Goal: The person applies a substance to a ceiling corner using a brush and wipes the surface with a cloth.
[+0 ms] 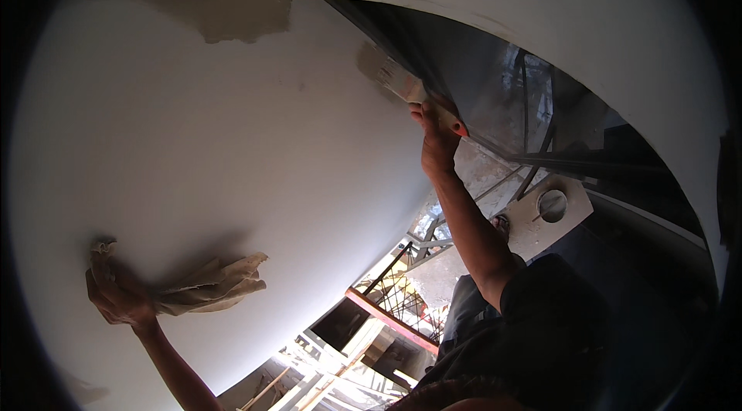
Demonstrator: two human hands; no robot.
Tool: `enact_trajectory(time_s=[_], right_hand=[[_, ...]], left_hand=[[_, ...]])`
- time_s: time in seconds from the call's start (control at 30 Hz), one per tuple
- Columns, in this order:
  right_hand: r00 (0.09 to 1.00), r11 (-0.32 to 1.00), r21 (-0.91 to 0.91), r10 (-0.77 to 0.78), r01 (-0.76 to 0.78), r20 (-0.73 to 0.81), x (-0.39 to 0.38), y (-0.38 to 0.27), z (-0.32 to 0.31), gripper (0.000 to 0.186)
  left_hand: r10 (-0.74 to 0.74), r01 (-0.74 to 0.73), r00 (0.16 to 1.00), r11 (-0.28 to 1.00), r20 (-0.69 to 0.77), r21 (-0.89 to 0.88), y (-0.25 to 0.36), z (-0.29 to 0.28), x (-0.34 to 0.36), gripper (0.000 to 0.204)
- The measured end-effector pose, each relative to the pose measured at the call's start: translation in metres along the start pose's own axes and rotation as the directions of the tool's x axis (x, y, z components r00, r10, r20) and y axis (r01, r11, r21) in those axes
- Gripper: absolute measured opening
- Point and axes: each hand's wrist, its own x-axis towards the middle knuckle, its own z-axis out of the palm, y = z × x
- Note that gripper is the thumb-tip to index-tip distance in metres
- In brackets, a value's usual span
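Now, right hand [439, 144]: fingers are closing firmly round a flat paintbrush with a pale handle, reddish at its end [448, 119]; its bristles are pointing up and left, over a small brown patch [368, 63].
Left hand [117, 297]: curled fingers are gripping a crumpled tan cloth [220, 281] at the smooth white curved surface [232, 140], one end trailing toward the right.
Upper stain: a larger grey-brown patch [247, 15] is spreading across the white surface, well apart from both hands.
Obstacles: a broad white curved rim [641, 63] is arching overhead at the right; dark metal bars [572, 160] are running behind the brush hand.
Below: a pale board with a round grey shape [525, 235] is lying past the right forearm, hole or container being impossible to tell; farther left, a reddish beam [392, 321] is slanting among bright clutter.
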Motion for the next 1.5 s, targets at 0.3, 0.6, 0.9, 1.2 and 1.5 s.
enact_trajectory(time_s=[0.3,0.6,0.9,1.2,1.5], right_hand=[[0.961,0.786,0.556,0.25,-0.271,0.114,0.017,0.023,0.018,0.026],[0.939,0.626,0.708,0.301,-0.326,0.167,0.021,0.034,0.048,0.024],[0.935,0.61,0.729,0.334,-0.31,0.118,0.021,0.038,0.057,0.026],[0.942,0.632,0.713,0.315,-0.302,0.119,0.024,0.047,0.057,0.031],[0.934,0.641,0.7,0.34,-0.315,0.109,0.026,0.045,0.056,0.031]], left_hand=[[0.07,-0.07,0.998,0.997,0.001,-0.016,0.013,-0.012,0.017,0.027],[0.018,-0.018,1.0,1.0,0.011,0.013,0.01,-0.009,0.014,0.03],[0.04,-0.04,0.999,0.999,0.015,-0.015,0.013,-0.012,0.016,0.028],[0.128,-0.127,0.992,0.991,-0.021,0.044,0.021,-0.016,0.027,0.027],[0.064,-0.064,0.998,0.998,0.004,-0.022,0.016,-0.012,0.018,0.028]])
